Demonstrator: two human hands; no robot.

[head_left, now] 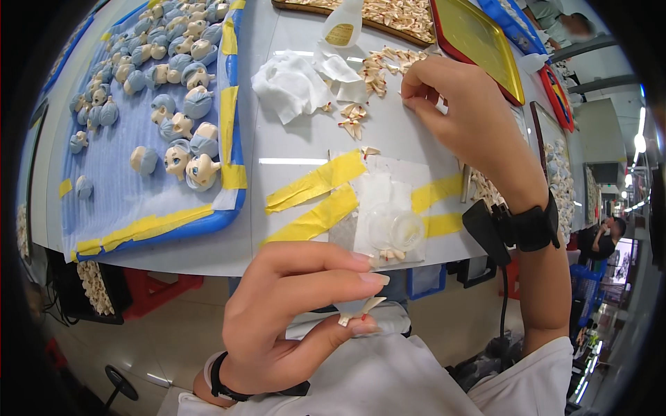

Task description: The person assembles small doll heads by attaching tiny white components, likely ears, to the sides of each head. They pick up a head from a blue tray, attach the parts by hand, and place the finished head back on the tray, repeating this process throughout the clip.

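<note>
we see our left hand (291, 319) low in the middle of the frame. its thumb and fingers are pinched shut on a small grey and cream piece (359, 308) with little pointed tips. the piece sits just below the edge of the white table (291, 149), in front of our white shirt (388, 381).

our right hand (458, 114) is up in the upper right of the frame, over the table. its fingertips are pressed together near a pile of small cream pieces (378, 69). we cannot tell if it holds one of them. a black band (534, 225) sits on that wrist, with a black box and a wire hanging down.

in the middle of the frame, a clear sheet is stuck to the table with strips of yellow tape (316, 184). a small clear cup (399, 229) rests on the sheet, with a few tiny cream bits just beside it.

in the upper middle there is a crumpled white cloth (291, 83), and a white bottle (343, 24) stands near it at the top.

on the left side of the frame lies a big blue tray (232, 208) with yellow tape on its rim. many little doll heads (187, 163) with blue hair rest in it.

in the upper right corner there is a yellow tray with a red rim (479, 38).
</note>
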